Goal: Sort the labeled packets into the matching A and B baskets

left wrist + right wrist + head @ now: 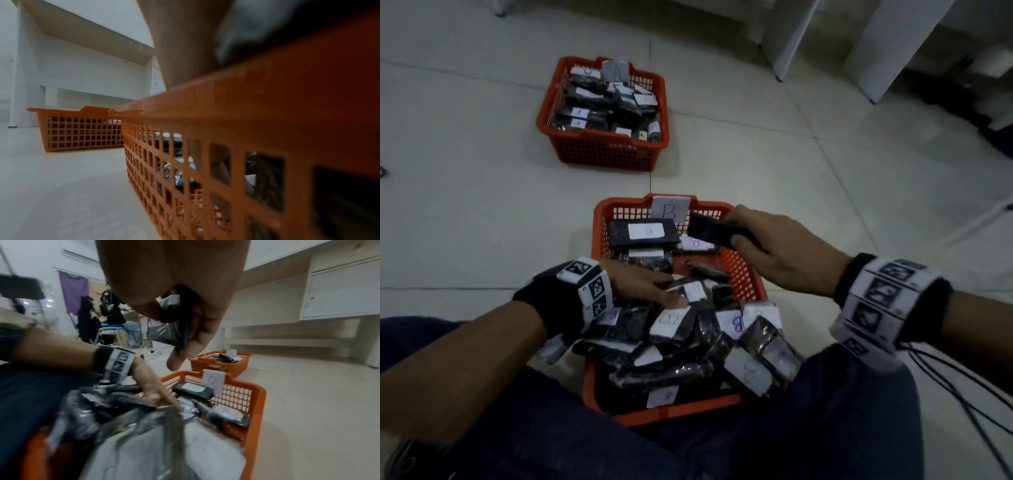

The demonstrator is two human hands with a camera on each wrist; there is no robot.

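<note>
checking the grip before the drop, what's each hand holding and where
Right hand pinches a black packet at its near end. Left hand rests on the pile, gripping nothing.

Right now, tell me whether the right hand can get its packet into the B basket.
Probably yes. The right hand grips a black packet right above the far end of the B basket, which is open on top. Nothing lies between them; the left hand is busy nearer the person, off to the side.

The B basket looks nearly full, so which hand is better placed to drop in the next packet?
Probably the right hand: it already grips a black packet above the B basket. The left hand only rests on the pile, holding nothing visible.
</note>
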